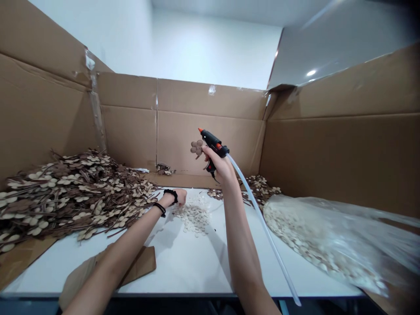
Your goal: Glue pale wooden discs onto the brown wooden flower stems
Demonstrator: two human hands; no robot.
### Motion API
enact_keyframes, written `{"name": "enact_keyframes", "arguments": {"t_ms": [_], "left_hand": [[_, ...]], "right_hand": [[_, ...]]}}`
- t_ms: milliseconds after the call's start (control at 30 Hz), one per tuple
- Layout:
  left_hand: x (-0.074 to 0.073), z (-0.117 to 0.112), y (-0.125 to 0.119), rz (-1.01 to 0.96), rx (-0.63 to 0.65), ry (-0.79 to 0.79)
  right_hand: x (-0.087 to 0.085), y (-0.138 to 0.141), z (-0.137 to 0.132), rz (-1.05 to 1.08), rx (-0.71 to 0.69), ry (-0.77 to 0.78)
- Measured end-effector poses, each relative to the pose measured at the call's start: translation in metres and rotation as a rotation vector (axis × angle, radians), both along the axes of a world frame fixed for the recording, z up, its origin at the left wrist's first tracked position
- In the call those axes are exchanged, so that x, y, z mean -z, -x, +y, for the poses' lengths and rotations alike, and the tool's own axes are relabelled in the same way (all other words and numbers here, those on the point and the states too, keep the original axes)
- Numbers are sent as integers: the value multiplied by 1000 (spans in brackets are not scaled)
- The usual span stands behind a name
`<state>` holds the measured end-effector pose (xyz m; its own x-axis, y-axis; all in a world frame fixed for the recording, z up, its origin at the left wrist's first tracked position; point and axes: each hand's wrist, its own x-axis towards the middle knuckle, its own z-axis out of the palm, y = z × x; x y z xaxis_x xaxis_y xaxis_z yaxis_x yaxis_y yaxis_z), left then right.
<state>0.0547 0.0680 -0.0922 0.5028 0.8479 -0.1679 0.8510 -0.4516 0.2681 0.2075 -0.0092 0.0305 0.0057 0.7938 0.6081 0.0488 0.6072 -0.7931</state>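
Note:
My right hand [218, 164] is closed around a black and orange hot glue gun [213, 142], raised with its orange nozzle pointing up and left. A long translucent glue stick [262, 218] trails from its back end. The same hand also pinches a brown flower-shaped piece [197, 147] with round petals beside the gun's body. Lower down, my left hand [181, 197] is curled at the far-left edge of a small heap of pale flat discs [195, 218] on the white table [183, 267]. Its fingertips are hidden, so anything held there is not visible.
A big heap of brown and cream flowers with stems [82, 192] fills the left side. At right lies a clear plastic bag of pale discs [315, 240], with more flowers [259, 188] behind. Cardboard walls [210, 131] enclose the table; a cardboard piece [141, 264] lies under my left forearm.

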Motion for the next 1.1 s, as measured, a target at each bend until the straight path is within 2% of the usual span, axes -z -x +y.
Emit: {"name": "enact_keyframes", "arguments": {"t_ms": [100, 200, 300, 433, 533, 667, 800, 967, 1100], "left_hand": [[-28, -5, 15, -187, 75, 12], [-65, -20, 27, -427, 114, -26], [-99, -47, 34, -783, 72, -5], [-128, -87, 32, -937, 12, 9], [-137, -108, 29, -961, 20, -20], [-141, -121, 26, -977, 40, -24], [-142, -126, 26, -1005, 12, -85], [-143, -126, 21, -1221, -34, -305], [-141, -121, 17, -1283, -48, -358]], "right_hand": [[0, -1, 0, 72, 14, 24], [0, -2, 2, 110, 14, 38], [-1, -2, 3, 137, 44, 9], [-3, 0, -3, 135, 64, -86], [-4, 1, -7, 107, 68, -117], [-2, 0, -5, 43, 51, -54], [0, -1, -3, -45, -16, -40], [-2, 2, -11, -125, -6, -28], [-5, 6, -17, -139, -28, -80]]}}
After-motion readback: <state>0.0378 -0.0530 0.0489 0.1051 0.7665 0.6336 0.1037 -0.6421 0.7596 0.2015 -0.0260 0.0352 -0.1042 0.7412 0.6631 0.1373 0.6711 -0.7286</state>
